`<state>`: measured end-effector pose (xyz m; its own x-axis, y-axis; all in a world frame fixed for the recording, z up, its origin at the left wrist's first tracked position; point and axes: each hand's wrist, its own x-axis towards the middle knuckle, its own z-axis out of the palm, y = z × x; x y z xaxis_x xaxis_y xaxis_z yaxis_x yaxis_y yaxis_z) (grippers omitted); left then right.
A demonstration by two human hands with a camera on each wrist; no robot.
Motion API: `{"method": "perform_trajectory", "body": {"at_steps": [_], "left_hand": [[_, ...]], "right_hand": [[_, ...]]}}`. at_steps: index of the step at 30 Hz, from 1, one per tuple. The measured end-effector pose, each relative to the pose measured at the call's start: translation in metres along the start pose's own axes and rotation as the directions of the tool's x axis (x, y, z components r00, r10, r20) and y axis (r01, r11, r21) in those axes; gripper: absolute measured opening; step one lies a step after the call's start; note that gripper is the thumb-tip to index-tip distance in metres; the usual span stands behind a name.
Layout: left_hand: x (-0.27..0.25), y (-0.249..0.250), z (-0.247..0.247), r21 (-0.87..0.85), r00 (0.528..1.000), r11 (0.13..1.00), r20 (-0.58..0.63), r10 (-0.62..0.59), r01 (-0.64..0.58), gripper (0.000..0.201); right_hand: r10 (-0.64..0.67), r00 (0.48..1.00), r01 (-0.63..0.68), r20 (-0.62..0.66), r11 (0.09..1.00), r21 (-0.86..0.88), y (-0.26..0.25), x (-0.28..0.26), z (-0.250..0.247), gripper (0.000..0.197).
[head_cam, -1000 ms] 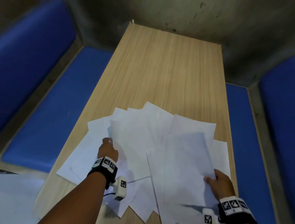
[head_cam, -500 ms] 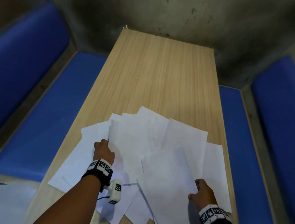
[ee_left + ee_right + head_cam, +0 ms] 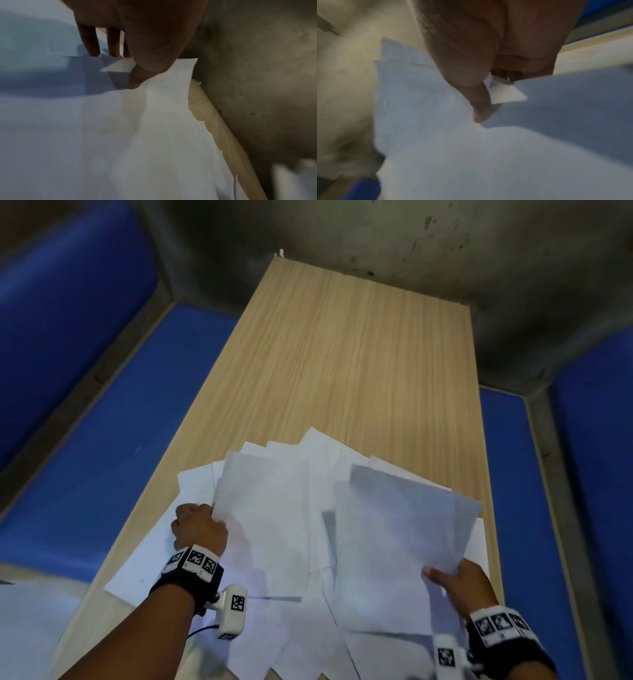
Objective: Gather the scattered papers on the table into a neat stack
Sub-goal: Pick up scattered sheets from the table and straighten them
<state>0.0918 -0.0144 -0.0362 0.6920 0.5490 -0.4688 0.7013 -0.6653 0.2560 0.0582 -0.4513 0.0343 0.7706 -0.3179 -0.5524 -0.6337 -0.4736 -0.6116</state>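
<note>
Over the last second the right hand (image 3: 460,580) has drawn its sheet (image 3: 397,542) inward and lifted it off the spread, while the left hand (image 3: 198,527) has slid back along the edge of a left-side sheet (image 3: 263,518) and closed on it — so the fan looks tighter, though the gathering is, by my reading, only begun. The papers (image 3: 308,460) lie overlapping on the near half of the wooden table (image 3: 359,344), corners pointing every way, a few hanging past the near edge. The left hand pinches its sheet between thumb (image 3: 137,79) and fingers (image 3: 91,40), thumb on top, fingers underneath. The right hand is clamped on the near corner of its raised sheet — thumb (image 3: 479,111) above, the other fingers curled below. The two hands are well apart, one at each side of the spread
</note>
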Motion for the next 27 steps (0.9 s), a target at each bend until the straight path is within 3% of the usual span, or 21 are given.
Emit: {"method": "perform_trajectory", "body": {"at_steps": [2,5,8,9,12,13,15,17,19,22,25,27], "left_hand": [[0.001,0.0,-0.002,0.0,1.0,1.0,0.014,0.009,-0.009,0.036],[-0.003,0.005,-0.005,0.011,0.999,1.0,0.028,0.023,-0.024,0.03],[-0.007,0.006,-0.004,-0.001,0.997,0.998,0.045,0.071,-0.071,0.026],[-0.008,0.007,-0.004,-0.008,0.996,0.997,0.043,0.081,-0.08,0.024],[-0.008,0.006,-0.005,-0.162,0.992,0.982,0.065,0.105,-0.094,0.03],[-0.008,0.005,-0.003,-0.219,0.991,0.972,0.083,0.101,-0.081,0.039],[-0.007,0.001,-0.006,-0.281,0.981,0.958,0.16,0.11,-0.062,0.058],[-0.011,-0.002,-0.011,-0.298,0.955,0.953,0.266,0.131,-0.047,0.05],[-0.019,-0.009,-0.018,-0.342,0.923,0.939,0.347,0.166,-0.041,0.035],[-0.03,-0.017,-0.024,-0.433,0.912,0.898,0.335,0.236,-0.073,0.051],[-0.038,-0.027,-0.03,-0.495,0.924,0.859,0.253,0.286,-0.13,0.049],[-0.044,-0.037,-0.034,-0.552,0.936,0.824,0.209,0.284,-0.126,0.052]], "right_hand": [[0.09,0.994,-0.092,-0.059,0.995,-0.025,0.002,0.022,0.012,0.038],[0.198,0.972,-0.206,-0.126,0.977,-0.061,0.004,0.044,0.031,0.031],[0.208,0.955,-0.233,-0.214,0.967,-0.101,-0.002,0.051,0.042,0.028],[0.214,0.951,-0.239,-0.225,0.967,-0.09,-0.005,0.05,0.043,0.031],[0.252,0.94,-0.233,-0.229,0.967,0.106,-0.008,0.051,0.045,0.063],[0.248,0.946,-0.221,-0.21,0.964,0.147,-0.007,0.052,0.042,0.065],[0.198,0.968,-0.179,-0.151,0.975,0.135,-0.006,0.052,0.036,0.047],[0.131,0.981,-0.113,-0.145,0.985,0.13,-0.008,0.045,0.028,0.034],[0.052,0.981,-0.022,-0.185,0.987,0.159,-0.009,0.037,0.02,0.037],[-0.077,0.96,0.125,-0.268,0.978,0.166,-0.011,0.022,0.01,0.039],[-0.118,0.93,0.197,-0.348,0.96,0.2,-0.01,0.01,-0.005,0.039],[-0.115,0.911,0.214,-0.397,0.953,0.215,-0.004,0.008,-0.017,0.052]]}}
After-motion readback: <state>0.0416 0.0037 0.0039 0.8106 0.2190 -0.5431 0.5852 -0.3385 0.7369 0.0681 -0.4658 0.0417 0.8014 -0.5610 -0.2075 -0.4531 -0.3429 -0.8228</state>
